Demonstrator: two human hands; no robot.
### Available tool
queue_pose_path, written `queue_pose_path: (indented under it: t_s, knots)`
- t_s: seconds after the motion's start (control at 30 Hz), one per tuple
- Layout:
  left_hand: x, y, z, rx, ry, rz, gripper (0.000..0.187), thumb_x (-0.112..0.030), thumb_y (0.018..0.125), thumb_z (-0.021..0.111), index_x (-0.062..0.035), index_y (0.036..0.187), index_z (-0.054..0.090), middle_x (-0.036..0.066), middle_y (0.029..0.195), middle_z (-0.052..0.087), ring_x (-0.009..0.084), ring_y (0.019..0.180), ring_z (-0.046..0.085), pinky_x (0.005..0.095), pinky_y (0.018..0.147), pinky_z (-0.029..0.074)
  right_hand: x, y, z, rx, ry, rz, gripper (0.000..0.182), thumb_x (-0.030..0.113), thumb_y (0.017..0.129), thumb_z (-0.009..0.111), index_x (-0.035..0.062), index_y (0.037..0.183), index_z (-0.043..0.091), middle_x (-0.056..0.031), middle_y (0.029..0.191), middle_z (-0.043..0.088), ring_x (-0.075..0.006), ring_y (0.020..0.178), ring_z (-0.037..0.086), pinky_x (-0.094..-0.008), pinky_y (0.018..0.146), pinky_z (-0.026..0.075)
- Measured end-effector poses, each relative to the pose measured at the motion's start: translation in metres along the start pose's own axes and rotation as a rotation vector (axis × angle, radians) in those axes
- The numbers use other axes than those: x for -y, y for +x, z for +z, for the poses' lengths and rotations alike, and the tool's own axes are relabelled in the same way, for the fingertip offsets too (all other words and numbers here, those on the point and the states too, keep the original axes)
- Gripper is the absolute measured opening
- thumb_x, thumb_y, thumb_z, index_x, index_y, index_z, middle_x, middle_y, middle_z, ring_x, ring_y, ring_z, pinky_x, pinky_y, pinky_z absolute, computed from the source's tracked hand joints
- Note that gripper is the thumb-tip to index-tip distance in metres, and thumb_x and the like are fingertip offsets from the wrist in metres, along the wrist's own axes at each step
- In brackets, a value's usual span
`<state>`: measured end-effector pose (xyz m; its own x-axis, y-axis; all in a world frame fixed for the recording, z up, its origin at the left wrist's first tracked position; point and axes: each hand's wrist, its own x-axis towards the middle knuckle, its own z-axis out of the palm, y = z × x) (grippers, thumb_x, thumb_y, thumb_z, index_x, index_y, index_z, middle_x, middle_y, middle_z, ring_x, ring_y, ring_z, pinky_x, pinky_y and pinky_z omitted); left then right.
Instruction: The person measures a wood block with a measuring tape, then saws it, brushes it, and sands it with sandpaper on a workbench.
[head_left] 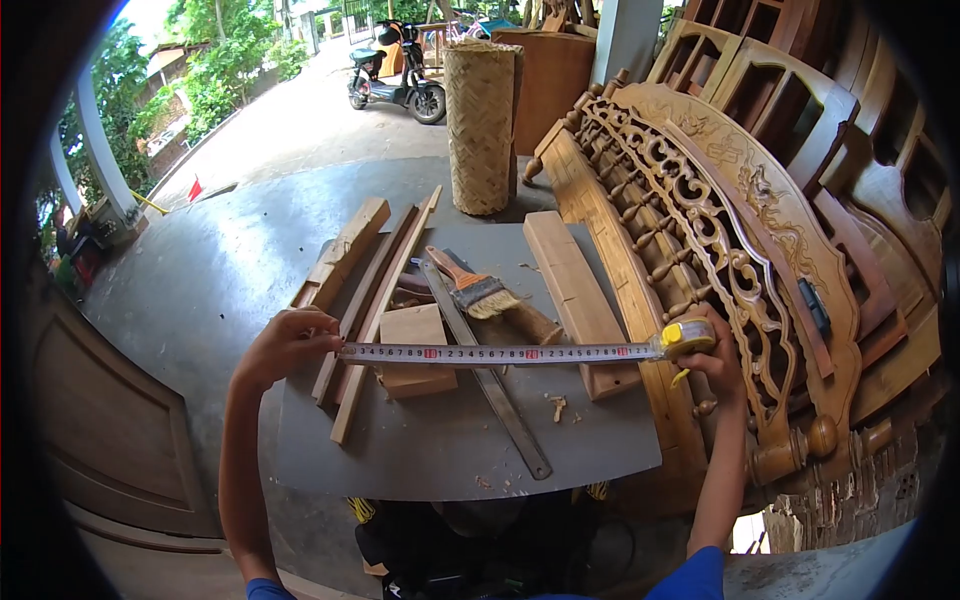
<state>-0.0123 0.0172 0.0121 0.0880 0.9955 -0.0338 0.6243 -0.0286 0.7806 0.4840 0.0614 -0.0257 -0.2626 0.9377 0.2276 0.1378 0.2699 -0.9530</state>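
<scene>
A yellow tape measure [688, 338] is gripped in my right hand [712, 358], its blade [480, 354] drawn out level across the grey board. My left hand [290, 345] pinches the blade's free end between thumb and fingers. Beneath the blade lie a wooden block [415, 330], a steel ruler [500, 405] and long thin wood strips [385, 310]. A paintbrush [480, 285] with a wooden handle rests just beyond it. On the right, a thick wooden beam [570, 290] passes under the blade, and on the left lies another wood piece [345, 245].
Carved wooden panels [740, 190] and a turned-spindle rail lean along the right side. A woven mat roll [480, 130] stands behind the grey board [330, 465]. A wooden door panel [110, 420] lies at left. Farther back is a parked scooter [400, 80]. Wood shavings [557, 405] dot the board.
</scene>
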Motion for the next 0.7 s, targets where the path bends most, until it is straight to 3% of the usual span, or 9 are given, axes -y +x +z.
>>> queue_pose_path:
  t_s: [0.03,0.13,0.27,0.33,0.5,0.7]
  knots:
    - [0.006,0.002,-0.003,0.033,0.001,0.095,0.014,-0.017,0.080,0.063,-0.0032,0.083,0.062,-0.002,0.075,0.055,0.0045,0.069,0.046,0.0210,0.063,0.038,0.004,0.001,0.000,-0.003,-0.019,-0.024,0.034,0.006,0.055,0.060,0.0032,0.088,0.051,-0.0024,0.084,0.055,-0.0090,0.075,0.052,-0.0219,0.067,0.043]
    - [-0.003,-0.002,-0.009,0.079,-0.181,-0.003,0.014,-0.016,0.082,0.061,-0.0029,0.084,0.061,-0.003,0.075,0.054,0.0037,0.070,0.046,0.0207,0.064,0.039,0.019,0.001,0.004,-0.063,-0.006,-0.074,0.035,0.004,0.055,0.060,0.0026,0.089,0.051,-0.0032,0.084,0.055,-0.0092,0.075,0.053,-0.0224,0.069,0.044]
    - [-0.027,-0.003,0.004,0.075,-0.344,0.143,0.014,-0.015,0.082,0.061,-0.0012,0.083,0.060,-0.003,0.072,0.055,0.0028,0.069,0.047,0.0198,0.061,0.040,0.037,0.001,0.018,-0.019,0.037,-0.205,0.037,0.004,0.060,0.068,0.0034,0.093,0.050,-0.0050,0.088,0.057,-0.0103,0.082,0.055,-0.0245,0.074,0.044]
    - [-0.042,-0.001,0.013,0.107,-0.389,0.188,0.014,-0.014,0.082,0.062,-0.0004,0.082,0.060,-0.003,0.071,0.055,0.0026,0.068,0.048,0.0191,0.060,0.041,0.044,-0.002,0.025,0.060,-0.121,-0.175,0.039,0.005,0.062,0.072,0.0034,0.094,0.050,-0.0058,0.089,0.059,-0.0119,0.084,0.057,-0.0255,0.075,0.045]
    - [-0.070,0.003,0.041,0.224,-0.315,0.284,0.013,-0.015,0.081,0.062,-0.0020,0.085,0.061,0.001,0.073,0.058,0.0051,0.069,0.051,0.0211,0.062,0.042,0.069,-0.010,0.063,0.156,-0.313,-0.231,0.044,0.009,0.061,0.078,0.0030,0.095,0.051,-0.0098,0.092,0.063,-0.0164,0.088,0.061,-0.0291,0.077,0.048]
    - [-0.101,0.000,0.068,0.321,-0.194,0.498,0.012,-0.010,0.080,0.062,-0.0026,0.089,0.062,0.003,0.083,0.063,0.0108,0.078,0.057,0.0249,0.072,0.046,0.087,-0.014,0.090,0.168,-0.287,-0.401,0.046,0.010,0.061,0.078,0.0037,0.097,0.051,-0.0119,0.093,0.062,-0.0199,0.088,0.061,-0.0306,0.076,0.049]
